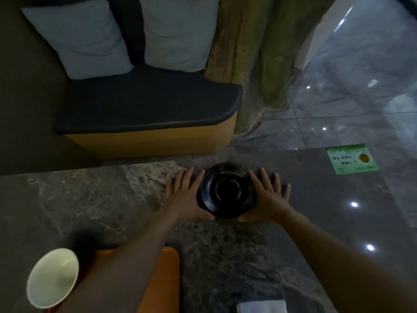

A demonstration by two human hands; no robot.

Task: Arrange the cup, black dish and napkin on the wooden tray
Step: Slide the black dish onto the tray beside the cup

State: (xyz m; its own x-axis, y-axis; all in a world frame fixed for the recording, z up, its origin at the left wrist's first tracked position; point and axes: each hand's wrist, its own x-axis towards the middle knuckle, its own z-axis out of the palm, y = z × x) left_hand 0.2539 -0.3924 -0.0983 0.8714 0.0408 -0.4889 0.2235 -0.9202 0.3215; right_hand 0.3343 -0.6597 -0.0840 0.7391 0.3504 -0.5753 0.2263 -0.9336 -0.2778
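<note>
A round black dish [227, 190] sits on the marble table [112, 199] near its far edge. My left hand [186, 196] lies flat against the dish's left rim and my right hand [268, 196] against its right rim, fingers spread, thumbs curled under the near edge. A cream paper cup [53, 277] stands at the bottom left, on or beside the left end of the orange wooden tray [164, 279]; my left forearm hides most of the tray. A white napkin [261, 307] lies at the bottom edge, right of the tray.
A green sticker [352, 158] is on the table's far right corner. Beyond the table stands a bench with a dark seat [146, 105] and two grey cushions [76, 39]. Glossy tiled floor [349, 98] lies to the right.
</note>
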